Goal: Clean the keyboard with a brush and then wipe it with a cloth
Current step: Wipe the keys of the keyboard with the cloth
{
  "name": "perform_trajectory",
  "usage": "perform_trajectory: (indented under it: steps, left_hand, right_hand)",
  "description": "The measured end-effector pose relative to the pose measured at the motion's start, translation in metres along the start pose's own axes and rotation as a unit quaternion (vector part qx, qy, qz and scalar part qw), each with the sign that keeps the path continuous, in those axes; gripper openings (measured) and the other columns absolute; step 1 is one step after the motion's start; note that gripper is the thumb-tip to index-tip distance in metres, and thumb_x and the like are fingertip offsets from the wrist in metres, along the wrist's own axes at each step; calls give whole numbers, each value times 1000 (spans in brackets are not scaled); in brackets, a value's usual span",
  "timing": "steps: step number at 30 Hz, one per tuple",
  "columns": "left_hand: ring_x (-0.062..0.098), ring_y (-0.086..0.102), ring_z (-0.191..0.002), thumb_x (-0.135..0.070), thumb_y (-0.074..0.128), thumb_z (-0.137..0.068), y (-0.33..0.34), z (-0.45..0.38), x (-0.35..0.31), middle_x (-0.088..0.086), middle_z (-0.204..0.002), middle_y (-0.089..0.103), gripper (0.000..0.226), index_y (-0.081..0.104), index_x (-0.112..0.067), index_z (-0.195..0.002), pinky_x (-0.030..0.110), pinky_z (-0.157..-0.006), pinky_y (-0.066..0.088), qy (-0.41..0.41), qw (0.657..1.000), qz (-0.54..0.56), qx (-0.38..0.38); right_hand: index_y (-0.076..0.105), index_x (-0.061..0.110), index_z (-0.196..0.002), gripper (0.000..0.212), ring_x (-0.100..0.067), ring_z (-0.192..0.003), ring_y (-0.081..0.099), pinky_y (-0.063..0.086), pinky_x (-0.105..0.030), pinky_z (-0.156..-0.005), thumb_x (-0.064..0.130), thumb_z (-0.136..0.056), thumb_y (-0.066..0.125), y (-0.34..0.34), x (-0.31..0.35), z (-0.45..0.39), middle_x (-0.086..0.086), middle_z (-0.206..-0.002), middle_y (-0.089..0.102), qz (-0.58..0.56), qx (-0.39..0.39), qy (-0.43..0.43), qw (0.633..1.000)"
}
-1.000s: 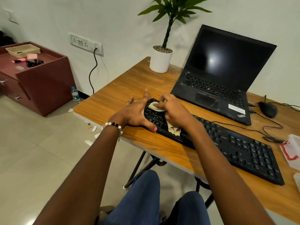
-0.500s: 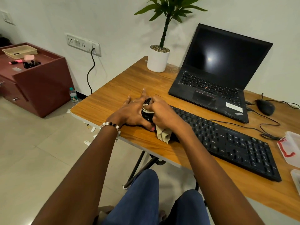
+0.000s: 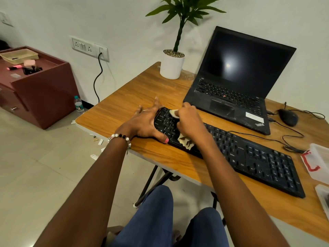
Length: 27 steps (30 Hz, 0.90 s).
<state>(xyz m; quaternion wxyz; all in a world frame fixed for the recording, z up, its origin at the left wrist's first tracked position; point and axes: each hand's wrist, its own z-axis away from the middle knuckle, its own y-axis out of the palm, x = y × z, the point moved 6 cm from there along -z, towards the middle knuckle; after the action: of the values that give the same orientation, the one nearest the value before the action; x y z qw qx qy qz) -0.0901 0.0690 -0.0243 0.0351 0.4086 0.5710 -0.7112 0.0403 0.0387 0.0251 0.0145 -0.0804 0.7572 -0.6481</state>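
**Head view: cloth pressed on the left end of a slanted keyboard**

Head camera looked down on a wooden table (image 3: 124, 104) where a black keyboard (image 3: 249, 157) lay flat near the front edge. Its long axis ran on a diagonal, from the left end farther up the table down to the number pad end at the lower right, close to the table's front edge. The keys faced up.

The left hand (image 3: 144, 123) rested at the keyboard's left end, fingers spread and nearly straight along the short edge and the tabletop, the thumb lying along the near corner. It gripped nothing. A beaded bracelet (image 3: 120, 137) sat on that wrist.

The right hand (image 3: 191, 122) lay on the keys just beside the left hand, fingers curled around a pale cloth (image 3: 185, 141). One corner of the cloth showed at the fingertips and a bunched tail hung out below the palm onto the keyboard's front rows.

Behind the keyboard stood an open laptop (image 3: 240, 82) with a dark screen, and a potted plant (image 3: 171, 63) to its left at the back edge. A mouse (image 3: 288, 116) lay to the laptop's right, its cable looping across the table. A clear plastic box (image 3: 318, 161) sat at the far right edge.
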Motion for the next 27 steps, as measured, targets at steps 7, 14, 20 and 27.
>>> perform_trajectory:
  steps: [7,14,20,27]
  left_hand:
    - [10,15,-146,-75,70,-42,4,-4,5,-8,-158,25,152,-24,-21,-148,47,-118,-11,14,1000,-5,-1]
    - [14,16,-146,-78,71,-41,4,-7,9,-6,-159,20,146,-14,-31,-150,49,-118,-10,13,1000,-12,-4]
    - [16,16,-146,-76,71,-42,3,-7,9,-4,-160,18,143,-11,-31,-150,48,-119,-10,11,1000,-17,-6]
    - [15,17,-147,-74,71,-43,5,-8,9,-2,-161,15,143,-15,-30,-149,52,-118,-9,22,999,-23,-5]
  right_hand:
    - [65,12,-123,41,-18,-104,38,25,-24,-77,6,-83,68,6,36,9,-4,-115,43,-50,77,-152,984]
    - [60,6,-124,30,-23,-105,42,36,-28,-80,5,-95,52,-6,-25,6,-6,-116,47,30,24,-64,997]
    - [64,1,-113,24,-32,-117,45,41,-35,-96,2,-91,52,-2,-4,8,-17,-129,48,26,-10,24,999]
    - [65,11,-121,41,-24,-113,42,29,-26,-78,10,-80,72,4,44,13,-6,-124,43,-35,80,-147,985]
